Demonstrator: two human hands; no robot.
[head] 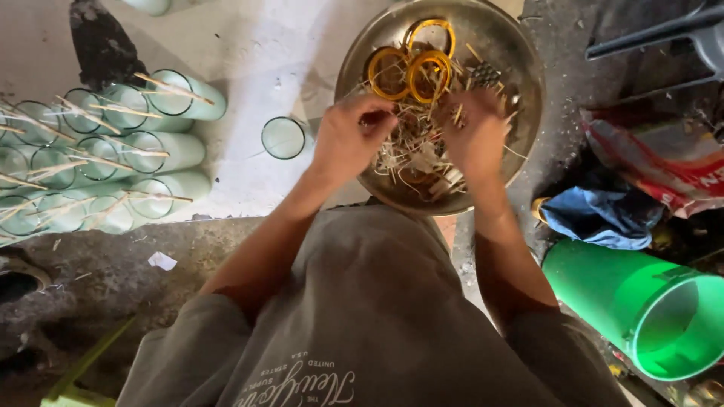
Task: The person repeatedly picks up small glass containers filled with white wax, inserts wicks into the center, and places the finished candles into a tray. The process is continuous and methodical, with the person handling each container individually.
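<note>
Both hands [411,139] rummage in a metal bowl [520,56] (red package [664,162] beside).

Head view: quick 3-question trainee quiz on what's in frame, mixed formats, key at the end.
1. True or false: both hands are inside the metal bowl.
2. Multiple choice: what lies on its side at lower right? A) a green bucket B) a glass jar C) a wooden crate
3. Fill in: the yellow rings in the bowl number ___.

Key
1. True. The left hand and the right hand are both in the loose thin sticks that fill the bowl.
2. A. The green bucket lies tipped, its mouth open toward the right.
3. Three, at the far side of the bowl.
</note>
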